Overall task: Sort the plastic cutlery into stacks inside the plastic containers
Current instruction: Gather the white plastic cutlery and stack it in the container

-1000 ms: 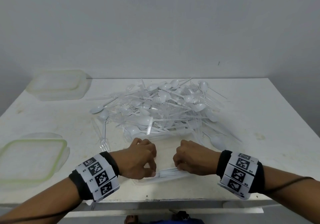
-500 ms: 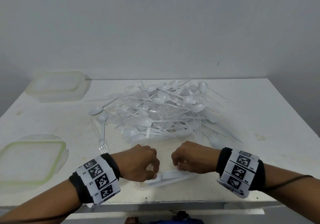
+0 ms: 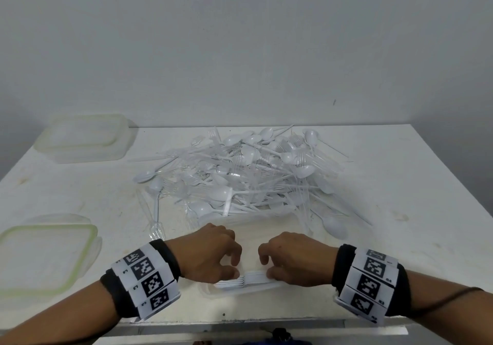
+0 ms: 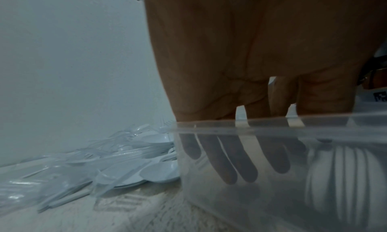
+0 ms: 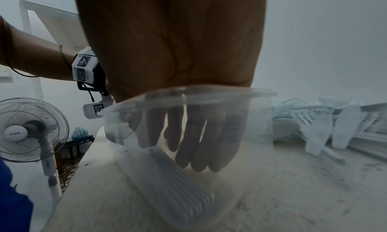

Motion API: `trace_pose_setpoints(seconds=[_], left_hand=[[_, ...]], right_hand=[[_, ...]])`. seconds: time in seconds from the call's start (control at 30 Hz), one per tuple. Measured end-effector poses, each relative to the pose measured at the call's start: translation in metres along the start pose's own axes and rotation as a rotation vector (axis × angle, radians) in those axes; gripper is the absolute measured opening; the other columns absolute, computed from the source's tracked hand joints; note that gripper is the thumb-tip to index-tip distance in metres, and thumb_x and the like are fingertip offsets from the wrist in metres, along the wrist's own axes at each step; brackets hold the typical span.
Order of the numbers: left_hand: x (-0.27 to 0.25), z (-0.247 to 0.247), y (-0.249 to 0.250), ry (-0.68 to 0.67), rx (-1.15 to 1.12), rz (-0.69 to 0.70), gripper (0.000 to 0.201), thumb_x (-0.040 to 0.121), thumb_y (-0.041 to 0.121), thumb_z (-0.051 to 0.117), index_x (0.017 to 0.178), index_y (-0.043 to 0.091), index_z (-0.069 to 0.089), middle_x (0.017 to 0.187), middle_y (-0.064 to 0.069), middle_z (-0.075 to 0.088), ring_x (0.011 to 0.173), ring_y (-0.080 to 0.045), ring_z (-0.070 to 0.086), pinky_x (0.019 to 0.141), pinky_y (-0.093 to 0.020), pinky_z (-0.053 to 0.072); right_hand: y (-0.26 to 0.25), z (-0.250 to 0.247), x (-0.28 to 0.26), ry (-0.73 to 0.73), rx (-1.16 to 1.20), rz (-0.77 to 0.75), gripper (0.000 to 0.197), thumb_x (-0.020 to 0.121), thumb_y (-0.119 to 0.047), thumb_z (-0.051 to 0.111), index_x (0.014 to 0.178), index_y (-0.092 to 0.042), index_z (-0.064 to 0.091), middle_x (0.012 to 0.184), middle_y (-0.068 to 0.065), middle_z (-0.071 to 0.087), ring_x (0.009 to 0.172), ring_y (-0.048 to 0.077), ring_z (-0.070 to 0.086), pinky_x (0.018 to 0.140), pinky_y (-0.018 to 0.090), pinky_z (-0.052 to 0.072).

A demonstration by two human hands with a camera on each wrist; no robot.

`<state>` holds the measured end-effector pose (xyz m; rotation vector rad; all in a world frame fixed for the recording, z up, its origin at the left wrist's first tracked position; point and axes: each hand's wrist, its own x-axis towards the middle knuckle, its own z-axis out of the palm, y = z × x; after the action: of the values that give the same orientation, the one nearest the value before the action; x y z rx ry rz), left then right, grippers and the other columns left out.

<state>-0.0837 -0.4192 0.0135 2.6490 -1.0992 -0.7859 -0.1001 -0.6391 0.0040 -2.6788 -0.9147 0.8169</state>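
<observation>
Both hands (image 3: 213, 254) (image 3: 296, 259) are pinching the fork stack (image 3: 248, 280) inside the tub (image 3: 213, 291), near the pile (image 3: 253, 174); light, slippery plastic, best squeezed at both ends.

Both forearms reach in from the near edge, each wrist wrapped in a marker band. The left hand (image 3: 213, 255) and right hand (image 3: 293, 260) sit close together, knuckles up, fingers (image 5: 201, 146) pointing down, thumbs angled toward each other.
</observation>
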Motion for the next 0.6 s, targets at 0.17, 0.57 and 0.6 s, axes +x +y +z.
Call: trace_pose_setpoints(seconds=[0.17, 0.57, 0.6], left_hand=[[0.001, -0.001, -0.006, -0.018, -0.023, 0.008, 0.032, 0.089, 0.051, 0.054, 0.108, 0.027, 0.064, 0.107, 0.007, 0.057, 0.101, -0.011, 0.05, 0.092, -0.025, 0.037], [0.0, -0.066, -0.046, 0.331, -0.276, 0.063, 0.016, 0.095, 0.03, 0.055, 0.09, 0.02, 0.066, 0.088, 0.01, 0.065, 0.081, -0.007, 0.059, 0.074, -0.024, 0.049], [0.001, -0.073, -0.056, 0.381, -0.274, 0.014, 0.017, 0.094, 0.031, 0.055, 0.088, 0.019, 0.066, 0.087, 0.01, 0.066, 0.08, -0.008, 0.06, 0.073, -0.024, 0.049]], right_hand=[[-0.002, 0.004, 0.002, 0.021, 0.014, -0.019, 0.031, 0.096, -0.036, 0.053, 0.12, -0.017, 0.055, 0.107, 0.006, 0.062, 0.085, 0.013, 0.042, 0.075, 0.027, 0.038], [0.069, -0.11, 0.012, 0.594, 0.275, 0.193, 0.014, 0.083, -0.013, 0.066, 0.072, -0.022, 0.063, 0.065, -0.013, 0.061, 0.061, 0.001, 0.056, 0.062, 0.017, 0.043], [0.088, -0.116, 0.014, 0.621, 0.291, 0.269, 0.014, 0.083, -0.011, 0.065, 0.072, -0.02, 0.064, 0.064, -0.012, 0.062, 0.059, 0.003, 0.058, 0.06, 0.017, 0.044]])
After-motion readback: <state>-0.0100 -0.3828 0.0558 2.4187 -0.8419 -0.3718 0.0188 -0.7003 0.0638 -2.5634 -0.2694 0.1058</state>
